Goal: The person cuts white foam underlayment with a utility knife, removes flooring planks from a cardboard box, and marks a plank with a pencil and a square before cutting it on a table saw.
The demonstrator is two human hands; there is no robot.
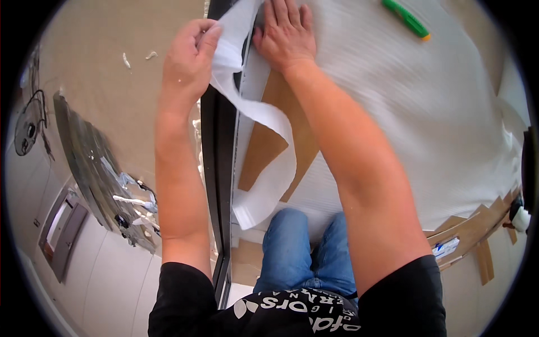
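My left hand [188,62] pinches a long white strip of foam sheet [275,126] between thumb and fingers. The strip hangs in a loose curl toward my knees. Beside it my right hand [286,39] lies flat, fingers stretched out, on the edge of a large white foam sheet [382,90]. A black frame rail [216,132] runs along this edge, to the left of the sheet. Under the curl, a brown patch of floor or board [261,154] shows. A green utility knife [407,19] with an orange end rests on the sheet at the upper right.
Left of the rail spreads a tan floor [112,33] with small white scraps. Dark grey boards [84,151] carry smeared tools and rags [132,199]. A coiled cable [28,129] sits at the far left. Wood-coloured planks [471,233] lie at the right, below the foam sheet.
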